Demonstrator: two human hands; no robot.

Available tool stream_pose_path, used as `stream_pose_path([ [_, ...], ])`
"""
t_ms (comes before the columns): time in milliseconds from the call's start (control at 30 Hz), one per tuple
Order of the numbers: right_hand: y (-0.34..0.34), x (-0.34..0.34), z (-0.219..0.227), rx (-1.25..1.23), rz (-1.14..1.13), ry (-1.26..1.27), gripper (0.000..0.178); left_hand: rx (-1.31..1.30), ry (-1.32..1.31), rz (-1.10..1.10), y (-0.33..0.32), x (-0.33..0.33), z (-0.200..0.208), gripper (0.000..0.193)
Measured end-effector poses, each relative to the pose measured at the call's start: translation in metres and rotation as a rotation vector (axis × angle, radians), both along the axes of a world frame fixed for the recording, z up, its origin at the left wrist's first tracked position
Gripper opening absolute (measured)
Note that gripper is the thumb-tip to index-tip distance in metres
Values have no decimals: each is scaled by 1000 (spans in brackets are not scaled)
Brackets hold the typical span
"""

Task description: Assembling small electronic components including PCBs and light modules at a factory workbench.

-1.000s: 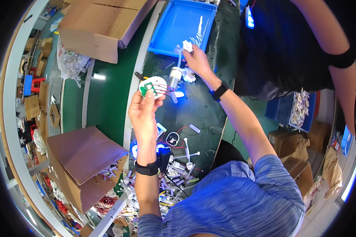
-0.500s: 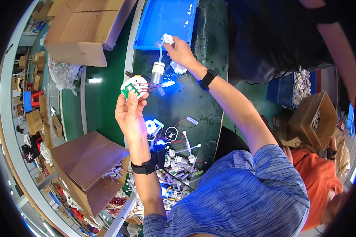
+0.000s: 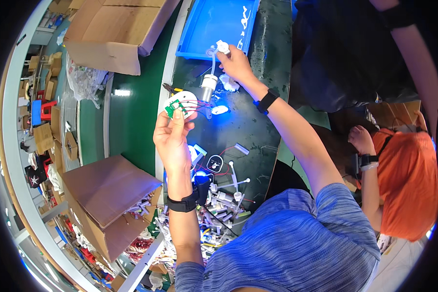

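Disc (image 3: pixel 189 99) sat up in the left hand (image 3: pixel 173 146), thumb clamped over the green board (image 3: pixel 174 108) on its face, fingers tucked behind; red wires (image 3: pixel 199 102) ran from the board's side toward the low end of the pump (image 3: pixel 209 88), a silver cylinder with a white top; and out ahead went the right hand (image 3: pixel 238 67), thumb and fingers pinched on the white fitting (image 3: pixel 223 46), which showed against the near end of the blue tray (image 3: pixel 211 24); up from the pump's top came the clear tube (image 3: pixel 213 63), its upper end right by that fitting, though whether the two were joined could not be told; the pump itself stood between the hands in view, neither hand around it, and whether it touched the table (image 3: pixel 260 126) could not be told either; beside its low end a lamp (image 3: pixel 220 110) blazed blue-white; a white wad (image 3: pixel 228 82) lay below the right hand, and the pliers (image 3: pixel 168 88) poked out just beyond the disc; closer to the body, a battery (image 3: pixel 241 149) lay near a white-rimmed cap (image 3: pixel 215 164), with the big jumbled pile (image 3: pixel 221 214) below them; at left a carton (image 3: pixel 112 190) spread its flap beside the green belt (image 3: pixel 126 112); over at right, a co-worker in orange (image 3: pixel 404 185) had one hand raised.
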State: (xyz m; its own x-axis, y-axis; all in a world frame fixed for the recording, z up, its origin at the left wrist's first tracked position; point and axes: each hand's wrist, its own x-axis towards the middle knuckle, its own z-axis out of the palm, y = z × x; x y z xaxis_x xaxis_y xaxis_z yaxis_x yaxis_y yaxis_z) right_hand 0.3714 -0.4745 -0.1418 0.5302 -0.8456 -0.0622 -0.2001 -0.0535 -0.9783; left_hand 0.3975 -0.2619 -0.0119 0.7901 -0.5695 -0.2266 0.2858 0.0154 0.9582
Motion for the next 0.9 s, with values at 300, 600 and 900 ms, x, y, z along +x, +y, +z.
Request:
stream_pose_path([
  [300, -3, -2, -3, 224, 34, -202, 21, 25, -196, -28, -1, -29, 0, 17],
  [600, -6, -10, 11, 274, 109, -149, 22, 47, -489, 2, -3, -48, -3, 19],
  [900, -3, -8, 17, 293, 89, -106, 18, 10, -434, 19, -9, -46, -11, 21],
])
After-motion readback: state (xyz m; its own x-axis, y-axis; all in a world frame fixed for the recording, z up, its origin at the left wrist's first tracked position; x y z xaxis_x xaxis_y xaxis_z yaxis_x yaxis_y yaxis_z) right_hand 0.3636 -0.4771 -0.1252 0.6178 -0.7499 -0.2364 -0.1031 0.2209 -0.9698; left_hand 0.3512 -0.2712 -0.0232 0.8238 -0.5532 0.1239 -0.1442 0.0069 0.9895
